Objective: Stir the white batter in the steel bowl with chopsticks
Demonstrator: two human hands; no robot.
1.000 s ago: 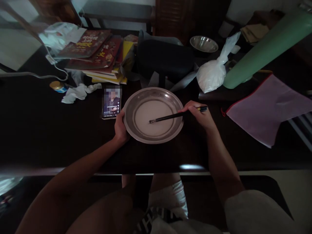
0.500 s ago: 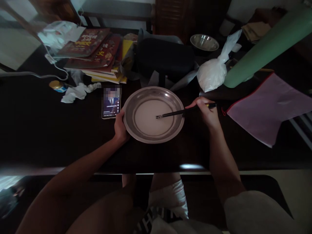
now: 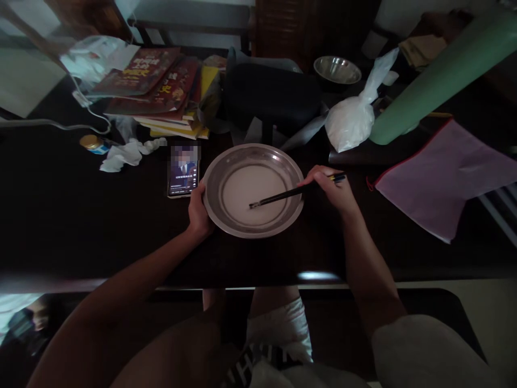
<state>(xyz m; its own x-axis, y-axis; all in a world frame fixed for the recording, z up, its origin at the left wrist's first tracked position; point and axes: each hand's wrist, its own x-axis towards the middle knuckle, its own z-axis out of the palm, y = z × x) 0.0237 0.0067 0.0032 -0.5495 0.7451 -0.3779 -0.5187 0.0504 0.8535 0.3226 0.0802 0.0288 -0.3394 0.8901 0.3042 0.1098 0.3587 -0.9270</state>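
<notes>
Head view shows our left hand (image 3: 198, 211) gripping the metal plate (image 3: 226, 221) while our right hand (image 3: 334, 189) pinches chopsticks (image 3: 283, 194) in its white liquid (image 3: 246, 188); brisk stirring could slop it onto the phone (image 3: 183, 177) beside the plate.

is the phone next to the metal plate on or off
On. The phone lying left of the round metal plate has a lit screen showing a picture with white text lines.

Both bare forearms reach toward twelve o'clock. The left hand (image 3: 198, 211) curls in a clamping grip, thumb on top. The right hand (image 3: 334, 189) pinches closed, fingers pointing toward nine o'clock.
</notes>
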